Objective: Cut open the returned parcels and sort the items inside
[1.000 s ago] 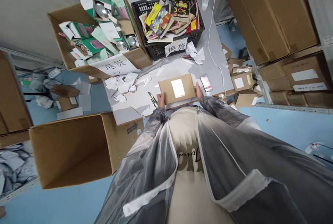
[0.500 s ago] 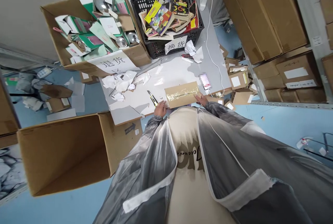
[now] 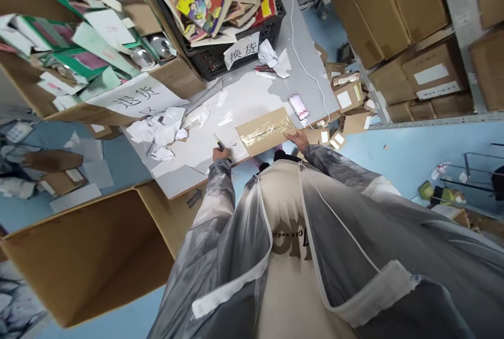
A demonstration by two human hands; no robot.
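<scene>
My left hand [image 3: 221, 154] is closed around a utility knife [image 3: 218, 142], its tip pointing away from me over the table. A flat brown cardboard box [image 3: 264, 131] with shiny clear tape along its top lies at the table's near edge, to the right of the knife. My right hand [image 3: 298, 139] rests on the box's right end, thumb and fingers gripping its near corner. A phone [image 3: 298, 106] lies just beyond that hand.
Crumpled paper [image 3: 159, 129] covers the table's left part. At the back stand a carton [image 3: 179, 79] of green packages and a black crate [image 3: 208, 61] of books. A large open carton [image 3: 98, 255] sits at left; boxes fill the right shelf [image 3: 429, 113].
My left hand has moved from the box's left end and picked up the utility knife from the table. The right hand stays on the box. The view has shifted.
</scene>
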